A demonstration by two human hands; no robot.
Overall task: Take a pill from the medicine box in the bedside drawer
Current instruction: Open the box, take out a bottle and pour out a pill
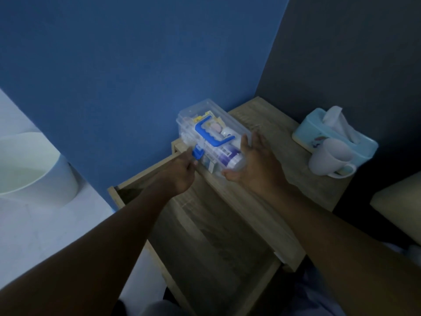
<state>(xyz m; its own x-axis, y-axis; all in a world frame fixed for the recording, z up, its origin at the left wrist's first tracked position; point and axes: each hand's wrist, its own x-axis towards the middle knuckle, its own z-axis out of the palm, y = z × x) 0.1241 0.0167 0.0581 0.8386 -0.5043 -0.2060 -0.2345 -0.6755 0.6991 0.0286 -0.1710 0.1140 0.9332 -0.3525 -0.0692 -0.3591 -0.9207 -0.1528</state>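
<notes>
Your medicine box (214,137) is a clear plastic case with a blue carry handle (210,135) lying across its lid and a blue latch (197,154) on the near-left end. Through the walls you can make out a white bottle with a purple label (230,157), a small carton and some yellow packaging; no single pill can be told apart. The box sits on the bedside table top (268,179) at its back-left corner, close against the blue wall (136,65).

Your left hand (181,173) is closed, its fingertips pinching the blue latch. Your right hand (255,165) is spread open and cupped against the box's near-right end, thumb at the lower corner.

To the right, a white mug (328,159) stands touching a pale blue tissue box (335,131), both well apart from your right hand. The drawer (218,242) below is pulled out toward you, its wooden bottom showing. A white bin (34,167) stands on the floor to the left.
</notes>
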